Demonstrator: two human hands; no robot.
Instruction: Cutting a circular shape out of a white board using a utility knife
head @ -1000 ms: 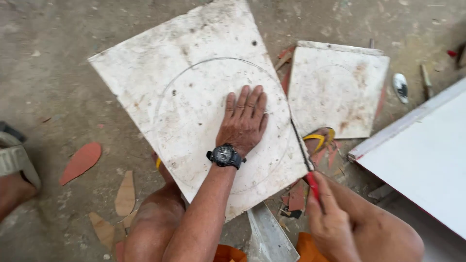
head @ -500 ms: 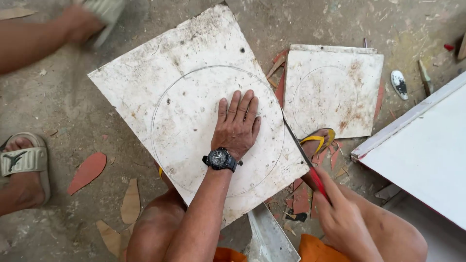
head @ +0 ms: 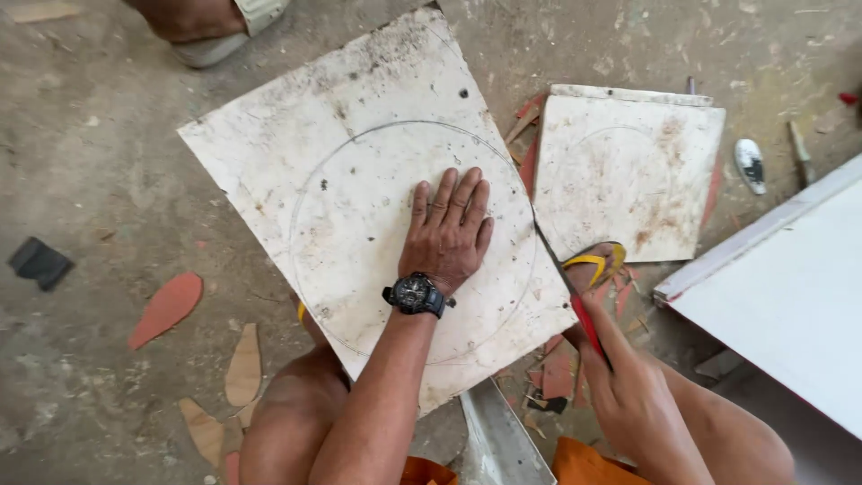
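A large dirty white tile (head: 296, 153) lies flat on the concrete floor, with a big circle scribed on it. My left hand (head: 447, 232), with a black wristwatch (head: 416, 295) on the wrist, presses flat on the tile inside the circle, fingers apart. My right hand (head: 628, 391) grips a thin red-handled tool (head: 575, 301). Its dark tip rests on the tile's right side, at the circle line. My knees flank the tile's near edge.
A smaller white tile (head: 628, 171) lies to the right, a yellow sandal strap (head: 597, 262) at its near edge. A white board (head: 790, 287) lies at the far right. Another person's sandalled foot (head: 211, 27) stands at the top. Red-brown tile shards (head: 166, 310) scatter the floor.
The other person's arm, at the upper left half a second ago, is gone; their foot now stands at the top. My hands keep their place on the tile.
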